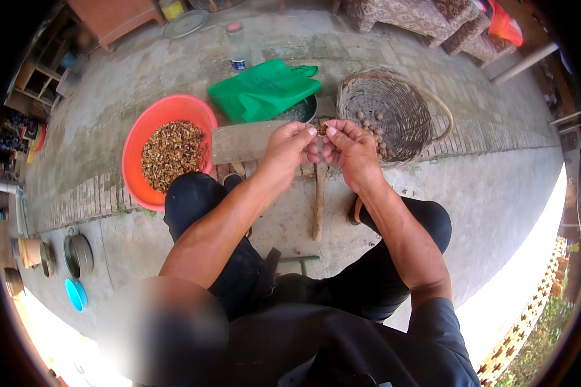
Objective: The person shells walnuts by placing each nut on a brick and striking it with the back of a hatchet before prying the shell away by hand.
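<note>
A small brown piece of walnut (322, 129) is pinched between the fingertips of my left hand (295, 144) and my right hand (351, 150). Beneath my left hand lies a wooden board (242, 141). Left of it, a red plastic basin (131, 145) holds a heap of brown walnut pieces (172, 155). Beside my right hand is a wicker basket (411, 113) with a handle and several whole walnuts (378, 131) inside. A wooden stick, perhaps a tool handle (318, 203), extends toward me below my hands.
Beyond the board, a green bag (266, 92) partly covers a dark pan (302, 110). A jar (237, 46) stands farther off. Scattered shell bits lie by my right foot. A green metal bar (298, 260) shows between my legs. Pots and a blue basin (76, 295) are at left.
</note>
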`<state>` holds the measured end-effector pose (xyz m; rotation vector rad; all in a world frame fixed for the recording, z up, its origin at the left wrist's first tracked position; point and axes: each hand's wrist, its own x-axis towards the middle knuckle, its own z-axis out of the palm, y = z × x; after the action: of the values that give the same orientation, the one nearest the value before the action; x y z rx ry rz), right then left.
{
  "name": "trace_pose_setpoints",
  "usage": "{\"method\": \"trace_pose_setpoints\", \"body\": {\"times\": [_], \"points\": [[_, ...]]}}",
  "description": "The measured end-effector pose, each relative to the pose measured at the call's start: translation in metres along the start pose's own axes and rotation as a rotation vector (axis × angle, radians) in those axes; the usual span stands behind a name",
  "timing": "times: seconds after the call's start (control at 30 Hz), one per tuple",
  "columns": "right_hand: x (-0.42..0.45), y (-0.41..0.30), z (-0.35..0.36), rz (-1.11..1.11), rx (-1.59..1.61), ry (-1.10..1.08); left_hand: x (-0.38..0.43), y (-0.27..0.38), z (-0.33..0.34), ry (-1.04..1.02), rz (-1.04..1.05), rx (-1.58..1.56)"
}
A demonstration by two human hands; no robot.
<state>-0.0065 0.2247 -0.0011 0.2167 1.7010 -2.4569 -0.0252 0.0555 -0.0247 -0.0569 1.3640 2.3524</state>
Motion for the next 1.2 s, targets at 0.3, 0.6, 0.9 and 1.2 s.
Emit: {"method": "trace_pose_setpoints", "body": {"times": [0.3,0.6,0.9,1.2], "points": [[0.001,0.002,0.001,-0.01,-0.008,-0.015,-0.001,0.001,0.0,0.003,0.01,0.028],[0.001,-0.004,-0.002,0.121,0.181,-0.078,0.0,0.004,-0.008,-0.043,-0.105,-0.134],[0.006,0.002,-0.012,0.179,0.235,-0.119,-0.001,0.004,-0.005,-0.068,-0.068,-0.078],[0.008,-0.002,-0.014,0.191,0.322,-0.146,0.002,0.009,-0.006,-0.004,-0.056,-0.065]]}}
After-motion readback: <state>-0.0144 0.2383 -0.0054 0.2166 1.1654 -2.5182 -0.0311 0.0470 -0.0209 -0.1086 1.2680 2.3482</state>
